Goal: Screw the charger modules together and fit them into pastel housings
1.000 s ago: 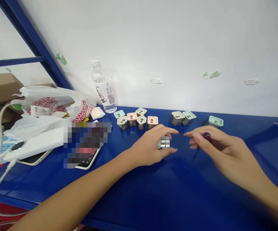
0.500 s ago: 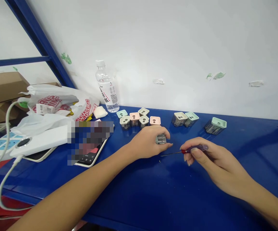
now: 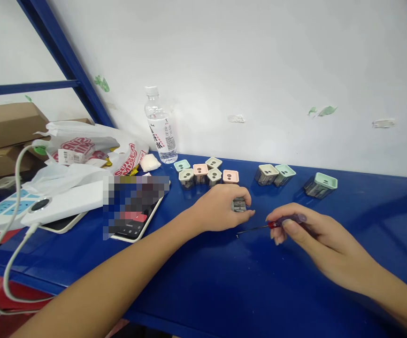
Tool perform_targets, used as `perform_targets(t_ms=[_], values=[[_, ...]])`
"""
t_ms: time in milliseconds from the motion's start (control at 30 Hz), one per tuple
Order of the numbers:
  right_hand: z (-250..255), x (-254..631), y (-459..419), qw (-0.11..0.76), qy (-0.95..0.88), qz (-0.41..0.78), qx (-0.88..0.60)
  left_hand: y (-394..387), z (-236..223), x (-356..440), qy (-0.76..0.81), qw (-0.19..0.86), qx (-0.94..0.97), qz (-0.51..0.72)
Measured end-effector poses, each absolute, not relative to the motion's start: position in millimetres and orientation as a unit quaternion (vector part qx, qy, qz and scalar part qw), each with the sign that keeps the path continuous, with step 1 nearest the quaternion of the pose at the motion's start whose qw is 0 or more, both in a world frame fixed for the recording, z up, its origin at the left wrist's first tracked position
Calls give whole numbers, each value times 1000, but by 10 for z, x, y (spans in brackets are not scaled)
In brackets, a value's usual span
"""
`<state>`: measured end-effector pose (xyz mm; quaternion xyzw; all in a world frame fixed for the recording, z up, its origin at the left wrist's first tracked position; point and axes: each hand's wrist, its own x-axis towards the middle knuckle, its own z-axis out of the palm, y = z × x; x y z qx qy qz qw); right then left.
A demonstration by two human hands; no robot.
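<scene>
- On the blue bench top [image 3: 196, 300], left hand [image 3: 217, 209] at centre, fingers curled and pinching a small metal pencil sharpener [image 3: 239, 204]
- At 3 o'clock, right hand [image 3: 316, 230], fingers pinching a red-and-purple precision screwdriver [image 3: 284, 221], its tip just below the sharpener, not touching
- At 12 o'clock, pastel-capped sharpeners [image 3: 206, 173] stand clustered

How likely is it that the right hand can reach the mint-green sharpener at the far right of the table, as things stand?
Probably yes. The right hand lies close to the mint-green sharpener, with no object between them on the blue table. It would likely need to manage the small screwdriver it is holding.
</scene>
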<state>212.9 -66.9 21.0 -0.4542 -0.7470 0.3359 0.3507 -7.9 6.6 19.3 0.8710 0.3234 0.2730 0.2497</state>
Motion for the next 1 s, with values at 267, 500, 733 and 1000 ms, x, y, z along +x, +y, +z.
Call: perform_targets(t_ms=[267,500,733,1000], values=[[252,2173,-691,414,-706,302,-488,110,248,-148,290,294,886,211],[368,2274,-672,525,-651,262,-481,141,247,-174,269,326,889,174],[358,2281,-673,538,-652,285,-452,72,213,-108,268,332,880,209],[357,2285,-661,544,-641,291,-456,62,208,-100,267,341,872,226]])
